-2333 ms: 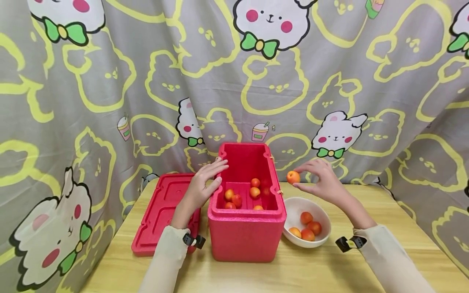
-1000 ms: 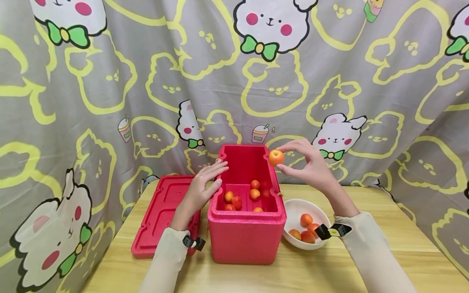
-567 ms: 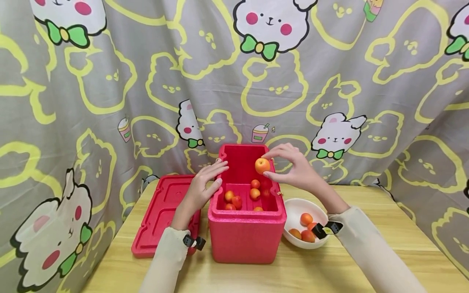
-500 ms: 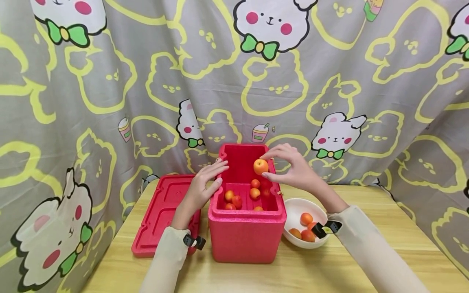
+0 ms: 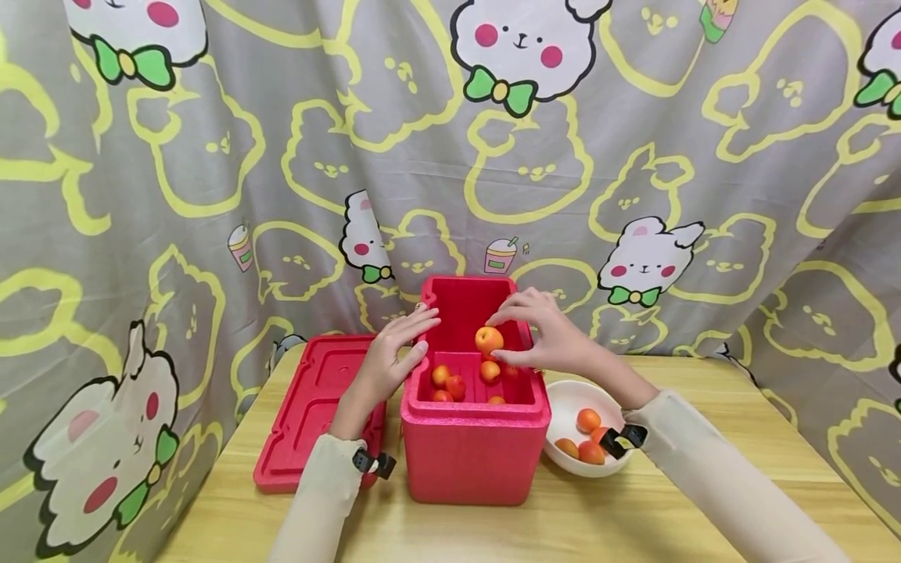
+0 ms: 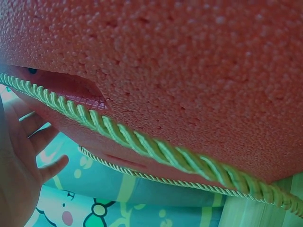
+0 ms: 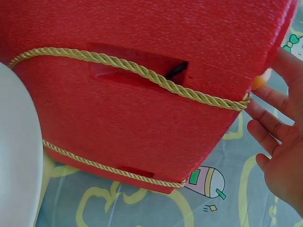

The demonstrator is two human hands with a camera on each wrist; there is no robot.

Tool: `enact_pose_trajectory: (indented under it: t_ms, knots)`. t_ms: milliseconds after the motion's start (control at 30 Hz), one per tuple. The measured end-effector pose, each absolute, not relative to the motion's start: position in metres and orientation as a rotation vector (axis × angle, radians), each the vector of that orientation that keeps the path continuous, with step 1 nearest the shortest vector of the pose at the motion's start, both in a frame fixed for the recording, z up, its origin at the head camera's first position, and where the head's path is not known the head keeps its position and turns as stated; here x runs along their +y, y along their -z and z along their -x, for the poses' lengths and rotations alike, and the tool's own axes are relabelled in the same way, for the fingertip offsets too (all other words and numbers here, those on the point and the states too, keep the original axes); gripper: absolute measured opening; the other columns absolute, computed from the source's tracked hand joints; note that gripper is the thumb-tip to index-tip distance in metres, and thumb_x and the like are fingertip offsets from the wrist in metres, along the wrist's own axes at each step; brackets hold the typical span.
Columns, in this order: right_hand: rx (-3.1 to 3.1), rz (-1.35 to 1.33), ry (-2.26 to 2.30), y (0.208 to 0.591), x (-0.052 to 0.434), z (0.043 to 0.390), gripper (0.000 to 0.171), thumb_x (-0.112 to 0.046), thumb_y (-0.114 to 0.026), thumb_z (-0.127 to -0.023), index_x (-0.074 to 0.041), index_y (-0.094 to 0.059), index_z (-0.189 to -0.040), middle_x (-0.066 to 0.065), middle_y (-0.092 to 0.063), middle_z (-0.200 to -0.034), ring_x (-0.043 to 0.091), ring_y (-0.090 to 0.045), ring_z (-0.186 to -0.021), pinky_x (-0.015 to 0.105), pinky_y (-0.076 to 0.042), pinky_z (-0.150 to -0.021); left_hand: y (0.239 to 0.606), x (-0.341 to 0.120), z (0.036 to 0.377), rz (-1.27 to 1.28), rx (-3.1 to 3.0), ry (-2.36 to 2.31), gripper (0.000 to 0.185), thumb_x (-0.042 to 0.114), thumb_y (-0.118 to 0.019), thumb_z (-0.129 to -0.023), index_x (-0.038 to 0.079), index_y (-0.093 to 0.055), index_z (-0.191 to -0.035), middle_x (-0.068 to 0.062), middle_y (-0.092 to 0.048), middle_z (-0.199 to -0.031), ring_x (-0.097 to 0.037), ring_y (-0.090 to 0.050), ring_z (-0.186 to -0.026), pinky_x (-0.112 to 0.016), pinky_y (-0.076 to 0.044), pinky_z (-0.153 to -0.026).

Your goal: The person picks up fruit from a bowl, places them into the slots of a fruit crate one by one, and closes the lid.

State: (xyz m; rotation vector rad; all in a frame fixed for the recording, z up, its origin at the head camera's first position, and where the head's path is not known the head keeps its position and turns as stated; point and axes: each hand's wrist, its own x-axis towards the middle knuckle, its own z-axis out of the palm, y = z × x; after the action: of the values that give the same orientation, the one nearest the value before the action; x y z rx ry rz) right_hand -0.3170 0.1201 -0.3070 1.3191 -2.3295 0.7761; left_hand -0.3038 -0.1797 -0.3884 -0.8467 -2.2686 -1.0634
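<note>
Wooden table [image 5: 704, 500] w/ red foam box [image 5: 475, 453], white bowl [image 5: 563, 399] of fruit just beside it. Left hand [image 5: 387, 356] rests flat-fingered on box rim; right hand [image 5: 549, 340] pinches apricot [image 5: 489, 339] over box interior. Step: loading fruit. Next calls for lowering, letting go gently.

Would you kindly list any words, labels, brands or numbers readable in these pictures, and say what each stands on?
None can be read: the curtain bears only cartoon animals and drink cups, no lettering; the red foam box, its lid and the white bowl carry no legible print.
</note>
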Motion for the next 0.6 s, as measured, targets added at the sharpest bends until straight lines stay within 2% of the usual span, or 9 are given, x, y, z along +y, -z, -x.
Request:
enact_pose_trajectory:
  t_ms: [400, 600]
  knots:
    - [-2.371, -1.335, -0.744, 0.31, 0.1148, 0.3165, 0.042, -0.022, -0.09, -0.071, -0.017, -0.076, -0.11, 0.002, -0.068, -0.112, 0.017, -0.056, -0.108, 0.045, -0.036, -0.09, 0.3899, -0.1802, 0.3044, 0.834, -2.28, 1.061, 0.049, 0.029, -0.058, -0.097, 0.015, -0.06, -0.143, -0.002, -0.055, -0.153, -0.023, -0.042, -0.149, -0.061, -0.031, -0.121]
    - [-2.368, -1.292, -0.718, 0.3132, 0.1124, 0.3186, 0.04, -0.023, -0.089, -0.074, -0.016, -0.076, -0.112, 0.002, -0.069, -0.111, 0.016, -0.054, -0.106, 0.045, -0.036, -0.09, 0.3893, -0.18, 0.3045, 0.838, -2.274, 1.053, 0.048, 0.03, -0.057, -0.097, 0.014, -0.061, -0.143, -0.002, -0.055, -0.153, -0.025, -0.041, -0.149, -0.062, -0.03, -0.121]
